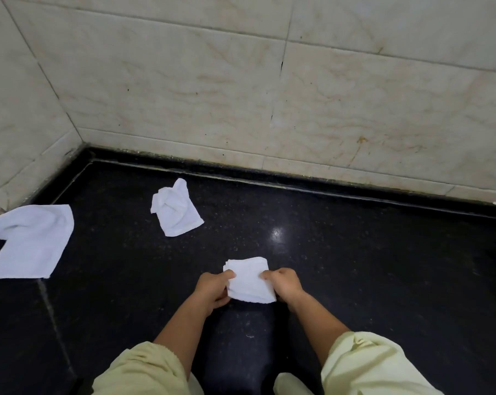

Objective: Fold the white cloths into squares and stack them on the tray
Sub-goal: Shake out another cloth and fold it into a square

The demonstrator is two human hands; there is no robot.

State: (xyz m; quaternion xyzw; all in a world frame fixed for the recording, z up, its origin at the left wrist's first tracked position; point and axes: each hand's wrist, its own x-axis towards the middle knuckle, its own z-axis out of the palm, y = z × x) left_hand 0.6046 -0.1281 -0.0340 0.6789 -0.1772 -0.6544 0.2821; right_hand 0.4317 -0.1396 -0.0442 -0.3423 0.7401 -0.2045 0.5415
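Black counter (355,266), tiled wall behind; left hand (212,289) and right hand (286,283) both pinch folded cloth (248,277); loose grip could unfold it (no tray visible).

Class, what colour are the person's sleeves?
Pale yellow. The sleeves show best in the head view, pushed up above both forearms.

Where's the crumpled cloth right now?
The crumpled cloth lies on the black counter, left of centre near the tiled wall, beyond the folded cloth both hands hold.
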